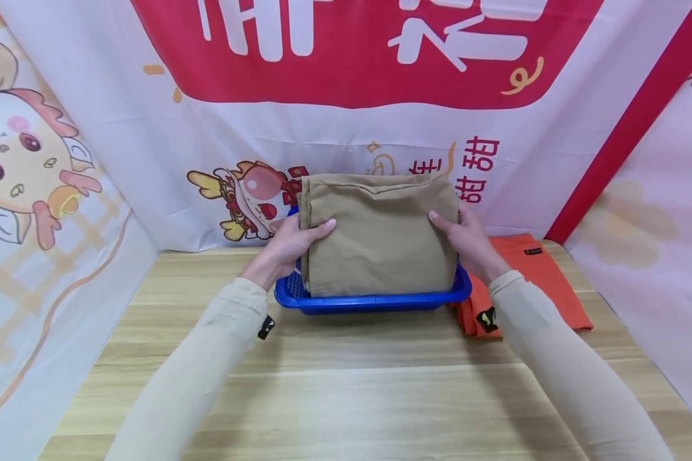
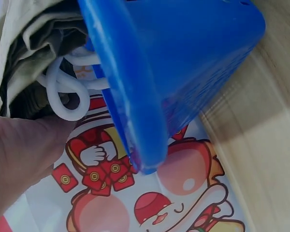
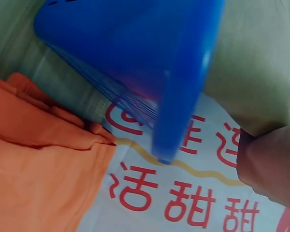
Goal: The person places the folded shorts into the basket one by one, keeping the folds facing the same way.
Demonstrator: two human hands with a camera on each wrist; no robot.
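A folded khaki cloth garment (image 1: 380, 237) stands upright in the head view, its lower part behind the front rim of a blue plastic basket (image 1: 375, 302). My left hand (image 1: 291, 246) grips the garment's left side, thumb on the front face and fingers hidden behind. On the opposite side, my right hand (image 1: 467, 237) holds it the same way. The left wrist view shows the layered folds of the garment (image 2: 38, 43) beside a white looped cord (image 2: 67, 92) at the basket's rim. In the right wrist view, fingers (image 3: 270, 159) curl at the garment's edge.
Right of the basket lies a folded orange garment (image 1: 544, 282) with a black label, partly under my right forearm. The wooden table (image 1: 346, 397) reaches back to a printed white and red cloth backdrop (image 1: 352, 128). Similar printed cloth walls stand left and right.
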